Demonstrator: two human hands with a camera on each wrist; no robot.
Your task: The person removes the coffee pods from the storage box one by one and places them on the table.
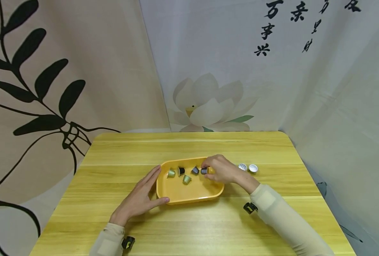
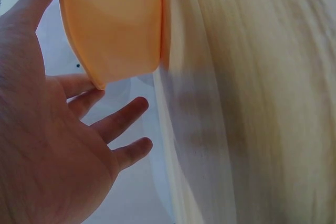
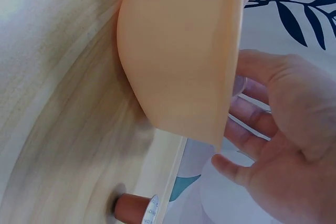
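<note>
A yellow tray (image 1: 189, 202) stands on the table with several small coffee capsules in it: green ones, a black capsule (image 1: 181, 171) and dark blue ones. My right hand (image 1: 222, 169) reaches over the tray's right end and pinches a blue capsule (image 1: 204, 171) between thumb and fingers. In the right wrist view, the tray wall hides most of that capsule. At the tray's left end, my left hand (image 1: 141, 193) is spread, its fingertips and thumb touching the rim. The left wrist view shows the other fingers (image 2: 123, 121) extended loosely below the tray's corner.
Two capsules with silvery lids, one at the left (image 1: 242, 166) and one at the right (image 1: 253, 168), stand on the wooden table (image 1: 112, 177) right of the tray. The right wrist view shows a copper-brown capsule (image 3: 131, 208). Printed curtains (image 1: 119, 71) hang behind the table.
</note>
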